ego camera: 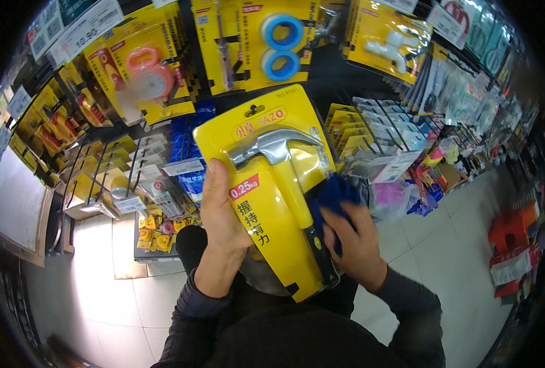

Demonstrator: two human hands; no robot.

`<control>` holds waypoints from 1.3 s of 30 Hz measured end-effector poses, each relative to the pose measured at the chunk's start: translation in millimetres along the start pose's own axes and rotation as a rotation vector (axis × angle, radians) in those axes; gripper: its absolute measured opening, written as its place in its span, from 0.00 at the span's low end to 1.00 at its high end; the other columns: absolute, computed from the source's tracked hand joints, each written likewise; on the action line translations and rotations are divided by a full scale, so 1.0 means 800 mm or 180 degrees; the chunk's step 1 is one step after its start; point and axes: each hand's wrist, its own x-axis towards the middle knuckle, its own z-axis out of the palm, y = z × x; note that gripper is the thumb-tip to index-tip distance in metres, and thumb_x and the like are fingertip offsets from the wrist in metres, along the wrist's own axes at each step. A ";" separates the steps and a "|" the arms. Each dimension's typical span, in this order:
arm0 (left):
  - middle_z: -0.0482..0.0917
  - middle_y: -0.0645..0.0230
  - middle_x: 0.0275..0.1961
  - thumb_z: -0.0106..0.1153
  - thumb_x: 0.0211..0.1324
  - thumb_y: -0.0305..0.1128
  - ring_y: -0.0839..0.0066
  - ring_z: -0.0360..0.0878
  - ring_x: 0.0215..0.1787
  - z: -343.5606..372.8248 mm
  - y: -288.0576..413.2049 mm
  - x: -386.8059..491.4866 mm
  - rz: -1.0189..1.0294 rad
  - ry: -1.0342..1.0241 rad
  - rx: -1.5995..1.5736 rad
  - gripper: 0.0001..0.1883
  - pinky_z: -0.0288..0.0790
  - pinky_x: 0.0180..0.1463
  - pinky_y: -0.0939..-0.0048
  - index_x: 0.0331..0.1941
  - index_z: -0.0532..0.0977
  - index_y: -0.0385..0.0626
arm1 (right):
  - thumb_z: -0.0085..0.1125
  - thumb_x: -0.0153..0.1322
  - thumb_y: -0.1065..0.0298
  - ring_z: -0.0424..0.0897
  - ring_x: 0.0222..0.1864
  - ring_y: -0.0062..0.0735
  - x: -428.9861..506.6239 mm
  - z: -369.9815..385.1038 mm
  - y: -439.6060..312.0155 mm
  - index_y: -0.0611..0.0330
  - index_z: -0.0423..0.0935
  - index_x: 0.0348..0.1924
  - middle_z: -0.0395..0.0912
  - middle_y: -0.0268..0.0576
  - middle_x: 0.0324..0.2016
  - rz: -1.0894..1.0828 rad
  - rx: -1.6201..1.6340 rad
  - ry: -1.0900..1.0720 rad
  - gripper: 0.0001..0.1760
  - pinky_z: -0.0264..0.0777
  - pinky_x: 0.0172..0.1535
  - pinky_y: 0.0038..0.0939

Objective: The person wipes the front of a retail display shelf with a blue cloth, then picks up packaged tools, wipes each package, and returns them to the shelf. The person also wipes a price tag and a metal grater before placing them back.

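A claw hammer (277,149) with a silver head and a yellow and black handle lies in a clear blister on a yellow card (272,221). My left hand (224,216) grips the card by its left edge, thumb on the front and the other fingers hidden behind. At the card's right edge, my right hand (353,241) holds a dark blue cloth (337,202) against the pack. The cloth's far part goes behind the card, and the hand is slightly blurred.
Hooks ahead carry carded blue tape rolls (281,41), a red tape tool (150,80) and a white tap (394,48). Small packs (155,232) fill a low shelf at left. Red goods (511,248) stand on the tiled floor (429,257) at right.
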 end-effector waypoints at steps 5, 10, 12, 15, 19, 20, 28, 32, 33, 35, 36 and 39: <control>0.78 0.57 0.57 0.42 0.76 0.48 0.63 0.84 0.52 0.011 0.000 0.000 0.0616 0.0275 0.0234 0.23 0.82 0.51 0.61 0.65 0.64 0.45 | 0.67 0.65 0.74 0.80 0.37 0.40 -0.108 -0.015 0.037 0.62 0.81 0.42 0.78 0.47 0.35 0.1268 0.0634 -0.0476 0.11 0.77 0.34 0.36; 0.76 0.59 0.61 0.40 0.76 0.51 0.62 0.80 0.57 0.012 -0.037 0.002 0.0385 0.0248 0.0277 0.26 0.77 0.58 0.58 0.66 0.63 0.46 | 0.66 0.67 0.74 0.79 0.39 0.42 0.008 -0.054 -0.027 0.60 0.80 0.48 0.80 0.47 0.38 0.0267 0.0395 0.0416 0.15 0.75 0.40 0.36; 0.79 0.59 0.56 0.45 0.74 0.53 0.65 0.80 0.54 0.013 -0.057 0.002 0.0264 0.0543 0.0181 0.26 0.76 0.57 0.62 0.62 0.69 0.44 | 0.66 0.69 0.69 0.78 0.43 0.43 0.054 -0.006 -0.043 0.57 0.79 0.54 0.77 0.50 0.47 -0.0338 0.0339 0.0324 0.20 0.74 0.44 0.38; 0.80 0.59 0.54 0.46 0.73 0.54 0.65 0.81 0.53 -0.020 -0.045 0.004 0.0044 0.0573 0.0055 0.27 0.75 0.59 0.63 0.60 0.71 0.43 | 0.71 0.65 0.67 0.79 0.42 0.50 0.060 0.057 -0.057 0.55 0.80 0.52 0.75 0.52 0.48 -0.0107 0.0217 0.0453 0.22 0.76 0.41 0.41; 0.78 0.56 0.59 0.42 0.74 0.54 0.59 0.79 0.58 -0.018 -0.004 0.000 0.0461 0.0358 -0.0209 0.29 0.74 0.62 0.56 0.65 0.67 0.43 | 0.72 0.65 0.68 0.79 0.40 0.42 -0.069 0.070 -0.034 0.52 0.81 0.51 0.74 0.47 0.42 -0.0427 0.0530 -0.0261 0.21 0.76 0.41 0.39; 0.77 0.55 0.61 0.40 0.75 0.54 0.57 0.80 0.58 -0.019 0.008 -0.003 0.0499 0.0024 -0.0425 0.29 0.75 0.62 0.54 0.66 0.66 0.44 | 0.72 0.65 0.67 0.79 0.40 0.41 -0.113 0.079 -0.017 0.52 0.81 0.50 0.74 0.45 0.41 -0.0025 0.0720 -0.0738 0.19 0.76 0.41 0.39; 0.76 0.55 0.62 0.36 0.76 0.54 0.56 0.81 0.58 -0.042 0.019 -0.006 0.0137 -0.0158 -0.0517 0.29 0.77 0.60 0.52 0.68 0.64 0.45 | 0.63 0.70 0.75 0.81 0.40 0.31 -0.143 0.030 0.114 0.65 0.80 0.43 0.82 0.43 0.37 0.2065 0.0486 0.0429 0.08 0.74 0.47 0.31; 0.76 0.55 0.62 0.36 0.76 0.54 0.57 0.79 0.61 -0.049 -0.006 0.004 -0.0313 -0.0360 -0.0517 0.30 0.75 0.62 0.52 0.68 0.64 0.44 | 0.61 0.74 0.68 0.77 0.44 0.23 -0.010 -0.024 0.111 0.65 0.80 0.45 0.81 0.39 0.40 0.1799 0.0785 0.0935 0.10 0.69 0.52 0.26; 0.76 0.54 0.62 0.37 0.75 0.55 0.57 0.79 0.60 -0.043 -0.012 0.007 -0.0393 -0.0378 -0.0701 0.30 0.75 0.62 0.53 0.68 0.64 0.44 | 0.61 0.75 0.66 0.77 0.45 0.22 0.009 -0.026 0.122 0.64 0.80 0.45 0.81 0.38 0.43 0.2068 0.1359 0.1041 0.11 0.69 0.51 0.24; 0.76 0.54 0.62 0.38 0.75 0.55 0.57 0.80 0.59 -0.027 -0.015 0.012 -0.0665 -0.0298 -0.0831 0.30 0.76 0.61 0.53 0.68 0.64 0.44 | 0.61 0.76 0.61 0.79 0.50 0.30 0.060 -0.034 0.111 0.59 0.76 0.55 0.79 0.41 0.49 0.2842 0.3573 0.1142 0.18 0.74 0.54 0.29; 0.76 0.54 0.62 0.38 0.75 0.55 0.57 0.80 0.59 -0.021 -0.019 0.012 -0.0820 -0.0258 -0.0893 0.30 0.76 0.61 0.53 0.68 0.64 0.44 | 0.62 0.75 0.59 0.78 0.54 0.31 0.074 -0.025 0.115 0.58 0.72 0.61 0.77 0.43 0.52 0.2395 0.3918 0.0965 0.24 0.73 0.58 0.30; 0.77 0.55 0.62 0.37 0.76 0.53 0.59 0.79 0.60 -0.023 -0.033 0.004 -0.1096 -0.0617 -0.0737 0.29 0.76 0.61 0.55 0.67 0.65 0.44 | 0.63 0.74 0.55 0.71 0.65 0.37 0.104 0.011 0.090 0.59 0.58 0.72 0.69 0.52 0.63 0.2181 0.4784 0.0213 0.39 0.71 0.64 0.35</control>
